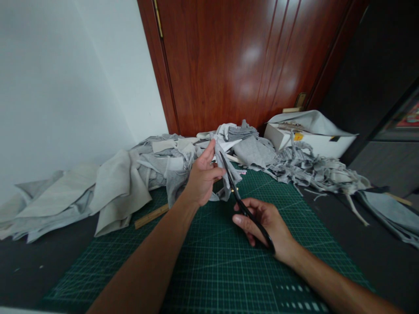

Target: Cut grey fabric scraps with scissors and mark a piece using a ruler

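Note:
My left hand (pixel 204 176) pinches a piece of light grey fabric (pixel 222 155), holding it up over the green cutting mat (pixel 209 261). Black scissors (pixel 240 203) with a brass-coloured screw are in my right hand (pixel 268 222), its fingers around the handles. The blades point up and away from me and lie against the held fabric. Whether they are parted or closed on the cloth I cannot make out. Part of the fabric hangs down behind my left fingers.
Fabric pieces (pixel 121 179) are heaped along the left and back. Shredded grey strips (pixel 314 168) lie at the right, before a white box (pixel 314 141). A wooden ruler (pixel 152 216) rests left of my forearm. Behind stands a brown door (pixel 222 65).

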Demonstrator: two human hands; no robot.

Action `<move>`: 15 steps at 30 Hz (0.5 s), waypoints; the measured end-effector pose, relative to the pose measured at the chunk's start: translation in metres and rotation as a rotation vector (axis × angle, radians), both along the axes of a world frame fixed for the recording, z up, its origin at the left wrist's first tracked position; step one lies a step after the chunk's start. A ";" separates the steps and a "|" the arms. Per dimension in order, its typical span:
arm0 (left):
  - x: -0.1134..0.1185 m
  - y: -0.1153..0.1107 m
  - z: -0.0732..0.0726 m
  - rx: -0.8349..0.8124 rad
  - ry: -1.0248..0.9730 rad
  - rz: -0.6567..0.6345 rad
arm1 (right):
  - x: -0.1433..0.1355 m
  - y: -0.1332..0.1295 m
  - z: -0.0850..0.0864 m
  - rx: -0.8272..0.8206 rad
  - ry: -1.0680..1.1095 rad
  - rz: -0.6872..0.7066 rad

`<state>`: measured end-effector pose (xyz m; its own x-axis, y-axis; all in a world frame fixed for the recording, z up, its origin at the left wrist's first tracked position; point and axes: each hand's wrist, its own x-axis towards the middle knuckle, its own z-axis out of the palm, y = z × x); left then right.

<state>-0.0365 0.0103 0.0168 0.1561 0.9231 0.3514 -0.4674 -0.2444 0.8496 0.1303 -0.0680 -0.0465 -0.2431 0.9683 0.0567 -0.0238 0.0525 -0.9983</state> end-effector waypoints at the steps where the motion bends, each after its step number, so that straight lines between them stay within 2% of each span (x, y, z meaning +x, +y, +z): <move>1: 0.000 0.000 0.000 -0.001 0.002 0.005 | 0.000 0.000 0.001 -0.002 -0.005 -0.001; 15: 0.002 0.000 -0.005 0.025 -0.007 -0.028 | -0.001 0.000 0.005 -0.024 0.017 -0.006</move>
<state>-0.0343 0.0107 0.0118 0.1789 0.9094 0.3755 -0.4805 -0.2523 0.8399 0.1295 -0.0678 -0.0416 -0.2360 0.9710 0.0372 -0.0402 0.0285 -0.9988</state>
